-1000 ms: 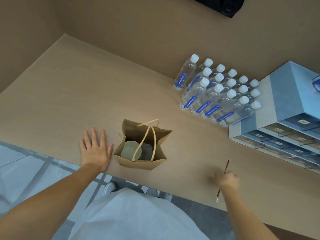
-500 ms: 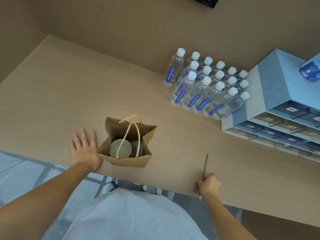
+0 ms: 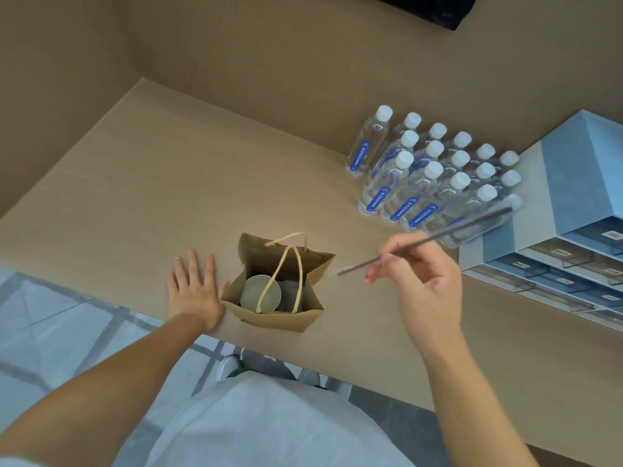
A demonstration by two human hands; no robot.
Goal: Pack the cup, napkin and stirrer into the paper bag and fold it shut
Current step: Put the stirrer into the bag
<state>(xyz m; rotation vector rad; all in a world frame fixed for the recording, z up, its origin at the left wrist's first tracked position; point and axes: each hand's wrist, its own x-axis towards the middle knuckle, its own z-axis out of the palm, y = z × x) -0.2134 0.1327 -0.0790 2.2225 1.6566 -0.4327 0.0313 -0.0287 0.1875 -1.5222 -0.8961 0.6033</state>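
A brown paper bag [image 3: 313, 264] with tan rope handles stands open near the table's front edge. Inside it sits a pale green cup [image 3: 251, 293], and beside the cup lies a grey shape that may be the napkin [image 3: 290, 291]. My left hand [image 3: 195, 291] lies flat on the table, fingers spread, its edge touching the bag's left side. My right hand [image 3: 421, 274] is raised to the right of the bag and pinches a thin dark stirrer [image 3: 448, 232]. The stirrer's lower tip points toward the bag's right rim.
Several clear water bottles [image 3: 418, 173] with white caps stand at the back right. A blue and white drawer unit [image 3: 566, 230] fills the right side. The wooden table [image 3: 151, 183] meets brown walls at the back and left. Floor tiles show below the front edge.
My right hand picked the stirrer up off the table near the front edge and carried it up and left toward the bag. My left hand stayed flat beside the bag.
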